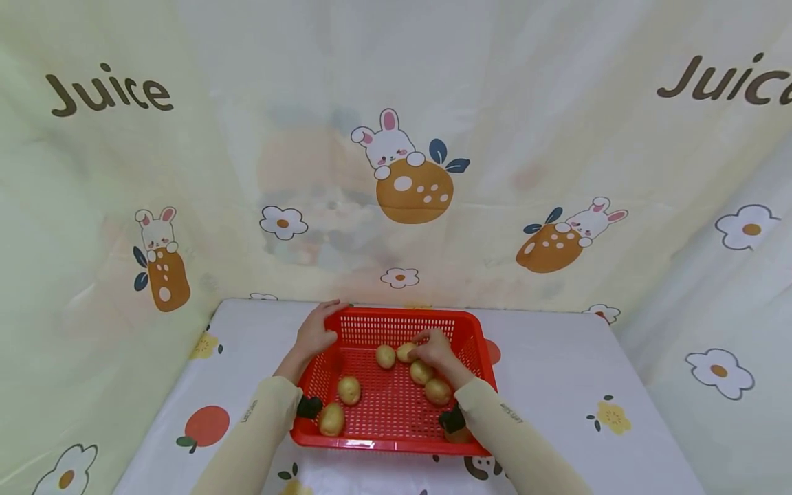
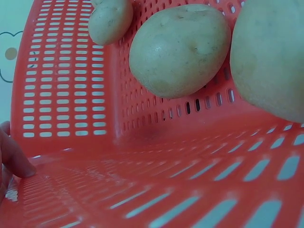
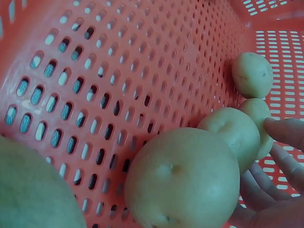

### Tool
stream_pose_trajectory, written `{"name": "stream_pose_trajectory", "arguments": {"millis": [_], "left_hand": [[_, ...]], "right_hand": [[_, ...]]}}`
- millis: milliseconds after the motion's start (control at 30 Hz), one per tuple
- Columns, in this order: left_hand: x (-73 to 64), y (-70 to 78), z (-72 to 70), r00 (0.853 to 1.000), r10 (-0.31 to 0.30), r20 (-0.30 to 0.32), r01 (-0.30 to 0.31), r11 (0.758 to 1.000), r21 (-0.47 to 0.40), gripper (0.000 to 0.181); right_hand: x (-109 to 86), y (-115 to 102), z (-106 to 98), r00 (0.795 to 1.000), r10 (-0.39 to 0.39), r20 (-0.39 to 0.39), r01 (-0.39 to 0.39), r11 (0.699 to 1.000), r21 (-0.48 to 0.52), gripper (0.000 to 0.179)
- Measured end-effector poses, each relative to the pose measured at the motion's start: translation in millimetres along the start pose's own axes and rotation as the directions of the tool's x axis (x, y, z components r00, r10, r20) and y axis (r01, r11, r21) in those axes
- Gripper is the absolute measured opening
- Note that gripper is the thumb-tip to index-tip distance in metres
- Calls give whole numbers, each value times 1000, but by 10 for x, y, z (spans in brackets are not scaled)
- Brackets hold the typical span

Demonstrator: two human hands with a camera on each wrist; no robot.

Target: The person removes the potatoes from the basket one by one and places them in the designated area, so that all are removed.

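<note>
A red plastic basket (image 1: 396, 445) with perforated walls holds several potatoes. My left hand (image 1: 317, 333) holds the basket's left rim near the far corner, thumb on the inner side; most of its fingers are hidden in the left wrist view. Towards the far right of the basket, my right hand (image 1: 435, 348) pinches a potato (image 1: 405, 353) between thumb and fingers. Another potato (image 1: 386, 356) lies just left of it. Nearer along the right side sit two more, one potato (image 1: 421, 372) behind a larger potato (image 3: 185, 178).
On the basket's left side lie two potatoes, a farther potato (image 1: 349, 390) and a nearer potato (image 1: 332, 419). A potato (image 1: 459, 434) at the near right corner is partly covered by the right wrist's black camera (image 1: 452, 419). A printed cloth (image 1: 557, 385) covers the table; printed curtains (image 1: 334, 254) hang behind.
</note>
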State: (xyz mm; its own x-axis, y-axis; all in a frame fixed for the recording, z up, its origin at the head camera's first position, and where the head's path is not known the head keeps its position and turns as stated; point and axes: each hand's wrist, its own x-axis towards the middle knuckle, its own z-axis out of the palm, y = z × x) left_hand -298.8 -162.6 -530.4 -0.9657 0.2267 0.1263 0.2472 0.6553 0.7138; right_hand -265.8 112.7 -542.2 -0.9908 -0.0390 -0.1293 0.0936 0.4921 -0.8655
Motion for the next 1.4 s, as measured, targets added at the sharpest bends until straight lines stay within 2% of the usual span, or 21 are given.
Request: {"name": "stream_pose_trajectory", "arguments": {"millis": [267,700,933,1067,1300,1400], "left_hand": [[5,-4,1,1000,26,-12,-26,1000,9,73],[27,-19,16,1000,-12,-13,12,1000,0,69],[14,-13,7,1000,-24,3,24,1000,-11,70],[8,-9,1,1000,-23,2,23,1000,-9,69],[-6,15,8,999,-36,10,36,999,-15,69],[-13,24,8,1000,-29,3,30,999,-23,69]], "right_hand": [[35,31,1,1000,22,-14,-21,1000,19,30],[57,-114,-192,996,86,15,-87,995,50,33],[49,-150,-376,997,74,36,-78,991,111,31],[41,-180,-502,997,64,31,-68,985,158,33],[33,-235,-774,997,37,70,-53,966,252,39],[32,-279,-929,996,53,66,-66,973,222,40]]}}
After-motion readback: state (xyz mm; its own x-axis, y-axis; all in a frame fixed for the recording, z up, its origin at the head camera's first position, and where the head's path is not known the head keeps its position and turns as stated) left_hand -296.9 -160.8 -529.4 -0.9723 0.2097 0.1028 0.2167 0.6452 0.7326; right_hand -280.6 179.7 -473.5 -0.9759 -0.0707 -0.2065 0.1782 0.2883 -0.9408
